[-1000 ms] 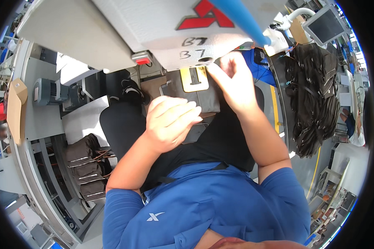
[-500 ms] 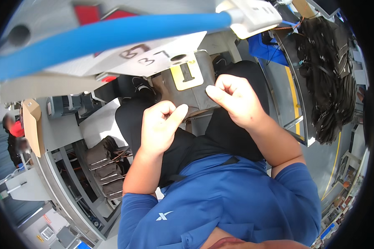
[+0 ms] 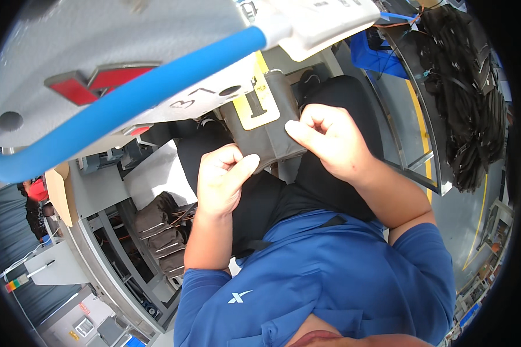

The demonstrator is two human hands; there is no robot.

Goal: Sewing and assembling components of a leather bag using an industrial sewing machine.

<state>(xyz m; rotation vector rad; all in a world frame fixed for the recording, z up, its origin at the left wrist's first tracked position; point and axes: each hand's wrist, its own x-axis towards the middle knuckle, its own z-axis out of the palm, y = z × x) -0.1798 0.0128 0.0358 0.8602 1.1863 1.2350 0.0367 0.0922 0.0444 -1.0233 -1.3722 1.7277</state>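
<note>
A white machine head (image 3: 127, 52) with a blue hose (image 3: 121, 104) overhangs my lap. Below it, a yellow plate with a dark slot (image 3: 243, 115) rests on a dark grey fabric piece (image 3: 278, 144). My left hand (image 3: 223, 179) is closed, thumb and fingers pinched at the lower left edge of that fabric. My right hand (image 3: 330, 141) is also closed in a pinch, over the fabric just right of the plate. Whatever lies between the fingertips of each hand is too small or hidden to name.
Dark straps (image 3: 463, 104) hang over a metal rack at the right, beside a blue bin (image 3: 376, 58). Stacked dark fabric pieces (image 3: 159, 231) sit low on the left, near a white board (image 3: 156, 173) and cardboard (image 3: 61, 196). A person in red (image 3: 36, 189) is at the far left.
My right hand has come down from beside the machine head. My left hand's flat fingers have curled into a pinch. The view has shifted, bringing the blue hose across the top left.
</note>
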